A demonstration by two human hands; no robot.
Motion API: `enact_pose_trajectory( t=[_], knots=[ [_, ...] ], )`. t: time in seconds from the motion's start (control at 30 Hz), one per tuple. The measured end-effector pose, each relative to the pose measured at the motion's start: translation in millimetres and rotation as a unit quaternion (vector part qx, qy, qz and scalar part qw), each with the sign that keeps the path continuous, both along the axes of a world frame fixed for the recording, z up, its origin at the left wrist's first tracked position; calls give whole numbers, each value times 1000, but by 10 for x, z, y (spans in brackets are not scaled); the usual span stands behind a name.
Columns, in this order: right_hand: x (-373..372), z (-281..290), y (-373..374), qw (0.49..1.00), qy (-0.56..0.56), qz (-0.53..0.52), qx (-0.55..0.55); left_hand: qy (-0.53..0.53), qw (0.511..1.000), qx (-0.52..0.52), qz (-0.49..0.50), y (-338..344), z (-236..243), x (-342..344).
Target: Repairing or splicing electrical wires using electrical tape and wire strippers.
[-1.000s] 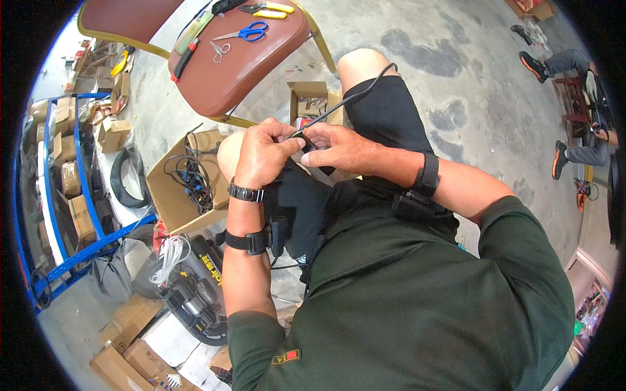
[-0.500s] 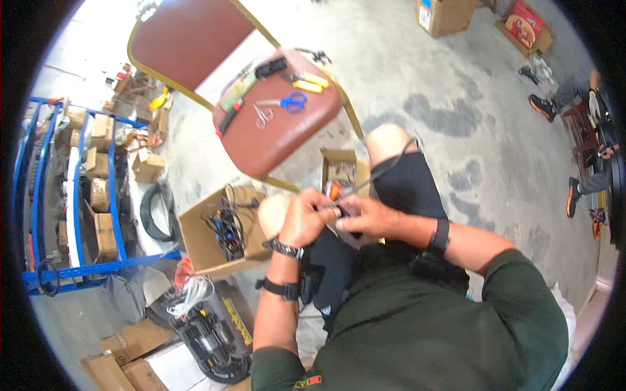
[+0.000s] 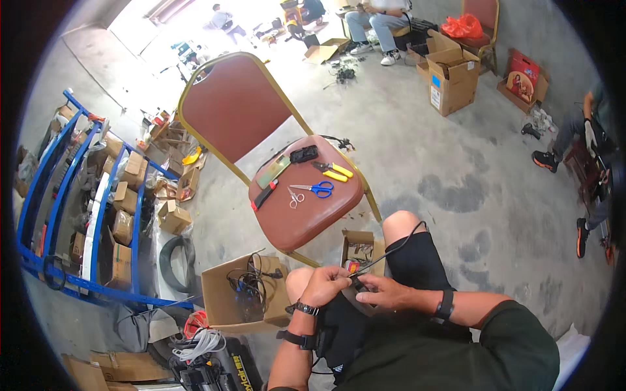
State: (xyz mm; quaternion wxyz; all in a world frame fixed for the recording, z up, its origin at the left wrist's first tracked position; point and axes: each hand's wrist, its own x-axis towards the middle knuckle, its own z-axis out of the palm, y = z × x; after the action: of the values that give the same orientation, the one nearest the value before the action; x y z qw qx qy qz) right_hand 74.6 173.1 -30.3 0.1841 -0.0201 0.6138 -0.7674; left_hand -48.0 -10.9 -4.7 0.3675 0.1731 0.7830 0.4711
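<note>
Above my lap, my left hand (image 3: pixel 326 285) and my right hand (image 3: pixel 386 292) meet with their fingertips pinched. Between them is the end of a dark cable (image 3: pixel 399 249), with a small dark piece by the right fingertips whose kind I cannot make out. From my fingers the cable curves up over my right knee. Beyond my knees stands a chair with a red-brown seat (image 3: pixel 306 218). On it lie blue-handled scissors (image 3: pixel 321 189), small metal scissors (image 3: pixel 295 197), yellow-handled pliers (image 3: pixel 336 172), a red-and-black utility knife (image 3: pixel 265 195), a greenish flat piece (image 3: pixel 274 171) and a black object (image 3: pixel 303 154).
A carton of tangled cables (image 3: pixel 215 293) stands by my left knee, a smaller carton (image 3: pixel 375 245) between my knees and the chair. Blue shelving (image 3: pixel 98 287) holds boxes at left. People sit at the far right and back. Cartons (image 3: pixel 450 91) stand at the back right.
The view has tilted up, so the chair and hands sit lower in the picture and more of the room's back shows. Both hands stay together on the cable, fingers slightly shifted.
</note>
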Motion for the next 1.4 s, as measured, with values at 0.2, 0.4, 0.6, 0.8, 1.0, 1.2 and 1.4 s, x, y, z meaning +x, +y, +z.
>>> enact_pose_trajectory(
  t=[0.2, 0.4, 0.6, 0.8, 1.0, 1.2, 1.4],
  knots=[
    [100, -29, 69, 980, 125, 0, 153, -25, 999, 29, 2, 2, 25, -34],
    [145, 56, 96, 960, 172, -11, 221, -24, 998, 60, -21, -47, -48, -14],
    [41, 213, 208, 966, 136, 97, 199, 54, 996, 50, -49, -79, -71, 69],
    [-83, 248, 221, 933, 289, 96, 193, 107, 993, 48, -33, -99, -48, 189],
    [-312, 645, 272, 915, 110, 228, 315, 164, 984, 71, -11, -125, -157, 258],
    [-529, 734, 329, 813, 281, 208, 466, 206, 975, 79, -4, -139, -367, 236],
    [-660, 699, 342, 850, 327, 204, 358, 238, 964, 116, 12, -149, -315, 356]
  ],
)
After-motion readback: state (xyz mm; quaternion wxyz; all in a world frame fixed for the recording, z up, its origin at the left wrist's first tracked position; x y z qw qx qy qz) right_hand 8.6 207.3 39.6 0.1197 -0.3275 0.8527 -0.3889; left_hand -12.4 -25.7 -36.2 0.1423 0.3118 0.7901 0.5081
